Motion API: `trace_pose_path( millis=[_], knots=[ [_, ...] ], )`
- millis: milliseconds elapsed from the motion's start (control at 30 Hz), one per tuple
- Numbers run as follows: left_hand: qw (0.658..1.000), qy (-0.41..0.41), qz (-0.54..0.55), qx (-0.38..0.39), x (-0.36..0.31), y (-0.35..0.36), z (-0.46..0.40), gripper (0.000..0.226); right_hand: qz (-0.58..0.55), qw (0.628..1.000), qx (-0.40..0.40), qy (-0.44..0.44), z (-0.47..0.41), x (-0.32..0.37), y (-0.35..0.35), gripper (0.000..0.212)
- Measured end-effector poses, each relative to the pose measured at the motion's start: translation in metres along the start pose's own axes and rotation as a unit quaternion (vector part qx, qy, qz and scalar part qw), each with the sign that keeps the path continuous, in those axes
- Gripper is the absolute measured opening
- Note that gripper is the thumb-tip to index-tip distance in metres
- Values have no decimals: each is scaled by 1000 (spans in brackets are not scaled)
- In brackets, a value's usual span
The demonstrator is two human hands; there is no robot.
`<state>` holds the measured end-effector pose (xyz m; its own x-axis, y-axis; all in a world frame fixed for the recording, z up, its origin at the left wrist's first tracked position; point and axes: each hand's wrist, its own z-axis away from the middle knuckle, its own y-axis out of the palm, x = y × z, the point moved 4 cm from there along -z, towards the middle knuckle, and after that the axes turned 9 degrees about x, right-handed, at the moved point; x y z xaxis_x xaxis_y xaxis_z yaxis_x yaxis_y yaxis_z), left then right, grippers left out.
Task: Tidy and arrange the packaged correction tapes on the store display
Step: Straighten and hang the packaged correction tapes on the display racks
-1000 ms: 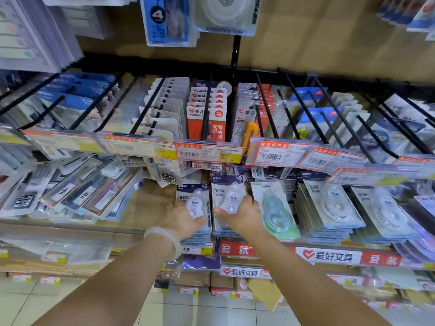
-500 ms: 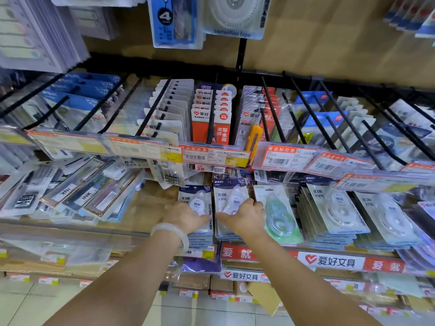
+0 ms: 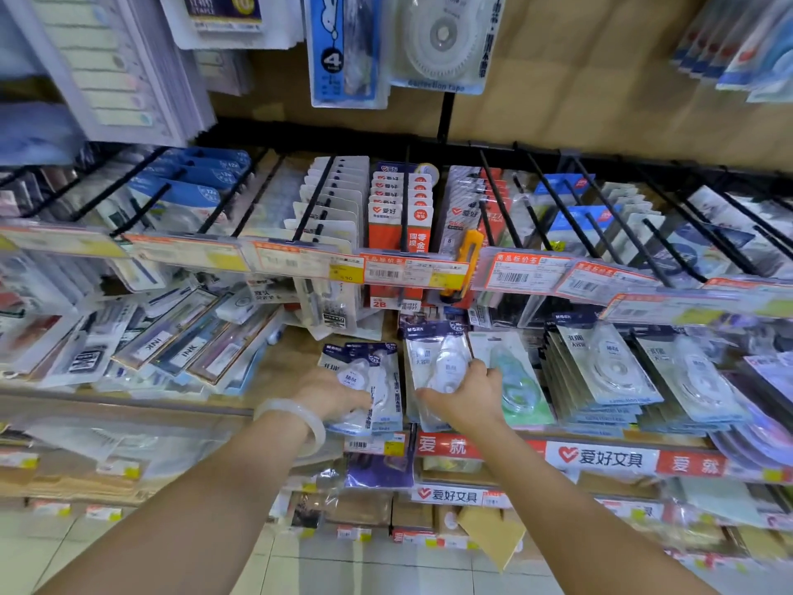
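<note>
Left hand: the left hand [image 3: 330, 399] lies on the left pile of tapes [image 3: 377, 380]. Its fingers curl over the top pack, so this grip is grasping that pack, most likely to keep it from sliding.
Right hand: the right hand [image 3: 465, 395] lies on the middle pile of tapes [image 3: 433, 362]. Its thumb and fingers pinch the top pack, so it can nudge the pack straight.
Where the tapes are: both piles sit on the slanted shelf [image 3: 485, 444], just beside each other. The slant lets shoppers see each front.
Green tape: a green tape pack [image 3: 517, 382] sits just beside the right hand, in its own row.
Tags: the price tags [image 3: 412, 272] hang above the piles.
What is left: the 2 piles look a bit crooked, so they likely need squaring up.
</note>
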<state>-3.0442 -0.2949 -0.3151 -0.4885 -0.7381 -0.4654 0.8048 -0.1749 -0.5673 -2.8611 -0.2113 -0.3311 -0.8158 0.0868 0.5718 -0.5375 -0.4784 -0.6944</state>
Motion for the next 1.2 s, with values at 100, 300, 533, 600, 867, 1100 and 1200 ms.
trace_pose_path(
  millis=[100,300,533,600,867,1100,1200],
  knots=[
    [996,16,86,27,23,7,6,29,-12,1000,-3,-9,16,-1,1,89],
    [988,64,140,19,51,10,28,76,-44,998,-24,-31,49,3,16,83],
    [968,157,195,4,71,6,72,66,-83,993,-60,-63,90,18,33,85],
    [964,181,194,-4,75,2,85,63,-100,990,-67,-72,96,20,38,92],
    [944,235,228,-40,74,-20,119,65,-192,964,-93,-159,139,49,26,70],
    [897,347,249,-108,37,-46,148,58,-227,936,-145,-226,165,82,-13,91],
    [873,387,270,-126,16,-60,157,52,-218,927,-171,-254,168,96,-38,93]
  ],
)
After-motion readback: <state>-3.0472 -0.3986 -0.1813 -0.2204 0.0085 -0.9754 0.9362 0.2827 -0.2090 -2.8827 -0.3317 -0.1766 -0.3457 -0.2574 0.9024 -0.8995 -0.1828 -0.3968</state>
